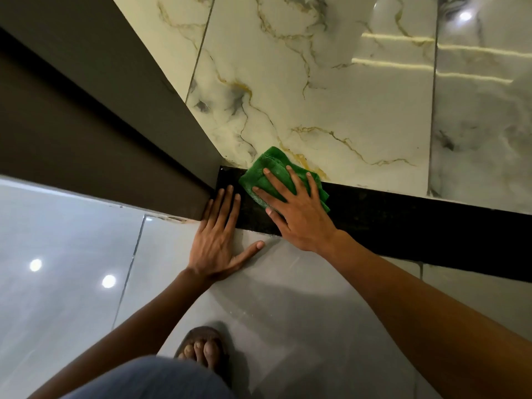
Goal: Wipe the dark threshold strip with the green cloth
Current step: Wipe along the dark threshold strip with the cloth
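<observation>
Veined marble tiles (331, 82) fill the far side, with plain grey tiles (72, 240) near. A brown door frame (100, 110) runs along the left. A sandalled foot (203, 348) rests on the near floor.

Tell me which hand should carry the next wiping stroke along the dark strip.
Right. The right hand already presses the green cloth flat on the dark threshold strip; the left hand is bare, braced on the floor.

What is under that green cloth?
The green cloth lies over the dark threshold strip and its far corner overlaps the marble tile. The right hand presses flat on top. The covered patch of strip cannot be seen.
</observation>
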Demonstrator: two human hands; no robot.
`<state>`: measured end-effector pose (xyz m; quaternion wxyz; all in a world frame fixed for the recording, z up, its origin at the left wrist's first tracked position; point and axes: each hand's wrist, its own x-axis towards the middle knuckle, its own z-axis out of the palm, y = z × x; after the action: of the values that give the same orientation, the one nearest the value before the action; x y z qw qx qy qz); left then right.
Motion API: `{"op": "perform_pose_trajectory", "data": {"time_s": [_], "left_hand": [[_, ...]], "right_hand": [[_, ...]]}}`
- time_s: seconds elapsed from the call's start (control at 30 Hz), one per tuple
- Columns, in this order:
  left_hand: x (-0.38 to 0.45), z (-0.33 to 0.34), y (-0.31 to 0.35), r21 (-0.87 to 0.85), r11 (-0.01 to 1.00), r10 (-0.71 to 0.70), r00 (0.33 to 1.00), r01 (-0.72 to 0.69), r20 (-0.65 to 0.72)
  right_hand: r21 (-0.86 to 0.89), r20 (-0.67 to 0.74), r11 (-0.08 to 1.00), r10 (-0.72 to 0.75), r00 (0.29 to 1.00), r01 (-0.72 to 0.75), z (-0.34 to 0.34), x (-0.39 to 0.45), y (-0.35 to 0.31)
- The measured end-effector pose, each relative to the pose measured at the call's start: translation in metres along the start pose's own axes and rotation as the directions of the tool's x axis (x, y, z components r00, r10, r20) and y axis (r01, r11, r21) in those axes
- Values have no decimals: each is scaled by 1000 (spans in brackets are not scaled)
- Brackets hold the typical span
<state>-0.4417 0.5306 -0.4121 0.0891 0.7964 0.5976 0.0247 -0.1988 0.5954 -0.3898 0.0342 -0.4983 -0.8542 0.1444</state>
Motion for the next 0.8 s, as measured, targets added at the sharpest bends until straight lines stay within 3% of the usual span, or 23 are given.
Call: {"op": "perform_pose_trajectory", "data": {"time_s": [0.5, 0.8], "left_hand": [[-10, -1, -5, -17, 999, 48, 998, -48, -52], [-18, 4, -1, -51, 999, -14, 999, 11, -49]], "right_hand": [[20, -5, 1000, -2, 1000, 2, 11, -49, -10], [26, -21, 997, 69, 997, -69, 16, -42, -17]]}}
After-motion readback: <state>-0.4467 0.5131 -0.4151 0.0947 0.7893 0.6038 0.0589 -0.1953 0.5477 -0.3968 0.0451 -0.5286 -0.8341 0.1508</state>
